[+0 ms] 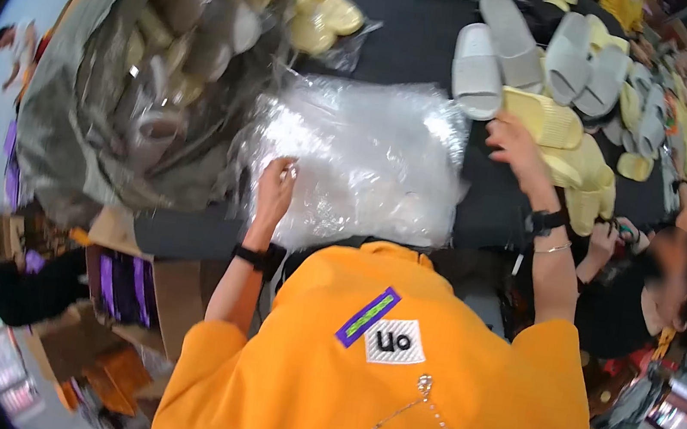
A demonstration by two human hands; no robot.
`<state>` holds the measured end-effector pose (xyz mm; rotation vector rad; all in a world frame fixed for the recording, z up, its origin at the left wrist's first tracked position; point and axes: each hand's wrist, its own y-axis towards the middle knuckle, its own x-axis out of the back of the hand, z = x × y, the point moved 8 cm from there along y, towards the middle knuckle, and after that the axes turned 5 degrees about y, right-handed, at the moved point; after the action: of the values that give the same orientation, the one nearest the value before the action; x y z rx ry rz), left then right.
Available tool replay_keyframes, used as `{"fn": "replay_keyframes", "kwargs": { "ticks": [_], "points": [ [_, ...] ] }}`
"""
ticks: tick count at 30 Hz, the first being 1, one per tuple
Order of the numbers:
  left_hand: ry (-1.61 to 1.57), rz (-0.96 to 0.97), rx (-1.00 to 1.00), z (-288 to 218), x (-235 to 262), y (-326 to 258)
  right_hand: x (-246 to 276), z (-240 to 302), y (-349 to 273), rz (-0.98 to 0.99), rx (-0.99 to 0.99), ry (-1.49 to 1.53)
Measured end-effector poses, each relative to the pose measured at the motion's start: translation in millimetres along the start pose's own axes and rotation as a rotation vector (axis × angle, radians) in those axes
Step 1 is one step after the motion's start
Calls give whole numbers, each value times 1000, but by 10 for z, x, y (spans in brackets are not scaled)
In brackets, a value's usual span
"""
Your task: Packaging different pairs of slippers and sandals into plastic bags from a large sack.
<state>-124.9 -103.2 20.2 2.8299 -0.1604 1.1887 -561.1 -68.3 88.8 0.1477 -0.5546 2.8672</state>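
A stack of clear plastic bags (361,147) lies on the dark table in front of me. At its left side my left hand (273,192) has its fingers curled in a pinch on the plastic. My right hand (518,151) reaches past the stack's right edge, thumb and fingers apart, beside a yellow slipper (542,119). Just beyond those fingertips is the end of a light grey slipper (478,72). Another grey slipper (514,42) lies partly against it. More yellow slippers (595,183) are piled to the right of my hand.
A large grey-green sack (72,101) of bagged slippers stands at the left. Behind the stack is a bagged yellow pair (324,19). A cardboard box (177,288) with purple contents sits below the table at left. At right, another person (641,297) works by the slipper pile.
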Motion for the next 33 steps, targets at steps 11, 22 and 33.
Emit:
{"fn": "replay_keyframes", "kwargs": {
  "ticks": [11,22,33],
  "points": [
    [-48,210,129,307,-235,-267,-1494,-336,-863,621,636,-684],
    [-926,426,266,-620,-179,-187,-1533,-508,-761,441,421,-468],
    [385,346,-471,-1082,-1095,351,-723,-1334,605,130,-352,195]
  ]
}}
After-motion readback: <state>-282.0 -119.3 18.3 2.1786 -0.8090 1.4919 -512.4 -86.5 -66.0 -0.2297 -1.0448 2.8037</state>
